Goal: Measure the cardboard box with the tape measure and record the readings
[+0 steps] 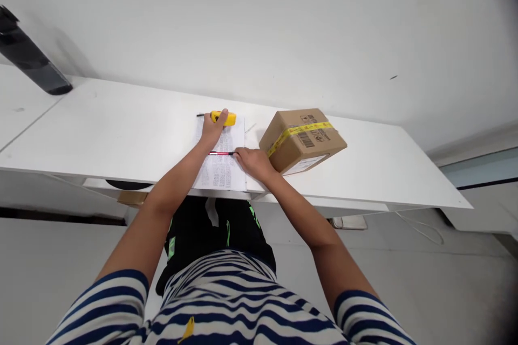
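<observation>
Head view: the right hand (251, 161) is pinching the right end of the red pen (220, 153), which is pointing leftward across the printed sheet (220, 177); the left hand (212, 130) is holding the yellow tool (230, 119) beyond.

The white surface (121, 118) looks smooth, with a low sheen. Matt paper (218, 177) reaches its near edge, and the slim pen (220, 153) upon it looks like smooth plastic. Toward the far edge, the yellow tool (231, 119) looks like moulded plastic. Nearer the right edge, the box (291, 150) is matt cardboard crossed by smooth yellow tape (309, 128). The striped shirt (226, 302) is matt cloth.
</observation>
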{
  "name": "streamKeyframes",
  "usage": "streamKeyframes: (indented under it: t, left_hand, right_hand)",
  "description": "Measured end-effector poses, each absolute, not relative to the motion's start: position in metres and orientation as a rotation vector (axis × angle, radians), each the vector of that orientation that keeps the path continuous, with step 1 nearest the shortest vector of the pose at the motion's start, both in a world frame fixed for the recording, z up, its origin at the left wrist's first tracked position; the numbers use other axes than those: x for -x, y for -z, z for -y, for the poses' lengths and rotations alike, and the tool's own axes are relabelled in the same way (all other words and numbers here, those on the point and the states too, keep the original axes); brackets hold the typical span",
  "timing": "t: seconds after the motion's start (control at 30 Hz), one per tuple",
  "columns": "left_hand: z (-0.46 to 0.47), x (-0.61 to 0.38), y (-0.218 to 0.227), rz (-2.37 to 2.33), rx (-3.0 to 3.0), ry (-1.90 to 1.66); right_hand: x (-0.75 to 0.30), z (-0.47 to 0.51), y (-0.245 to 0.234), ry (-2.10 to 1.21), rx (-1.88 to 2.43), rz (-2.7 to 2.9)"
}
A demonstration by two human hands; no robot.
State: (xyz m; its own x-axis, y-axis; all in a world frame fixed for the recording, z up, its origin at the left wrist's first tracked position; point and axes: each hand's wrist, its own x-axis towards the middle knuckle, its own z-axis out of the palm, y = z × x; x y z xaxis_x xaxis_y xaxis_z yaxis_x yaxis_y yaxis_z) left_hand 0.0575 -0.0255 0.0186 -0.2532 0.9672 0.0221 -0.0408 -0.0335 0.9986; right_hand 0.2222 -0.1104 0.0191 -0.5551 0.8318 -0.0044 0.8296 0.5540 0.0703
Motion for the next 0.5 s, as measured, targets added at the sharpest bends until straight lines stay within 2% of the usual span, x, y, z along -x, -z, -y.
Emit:
streamKeyframes:
  t: [0.23,0.4,0.5]
  left_hand:
    - [0.029,-0.042,-0.021,-1.274,-1.103,-1.536]
    - [0.022,-0.034,-0.016,-1.236,-1.09,-1.605]
    - [0.024,-0.041,-0.007,-1.273,-1.213,-1.507]
  right_hand:
    - [-0.21,0.109,-0.02,0.032,-1.552,-2.678]
    - [-0.235,0.124,-0.011,-0.23,-1.788,-3.01]
    - [-0.241,0.132,0.0,-0.433,-1.714,-3.394]
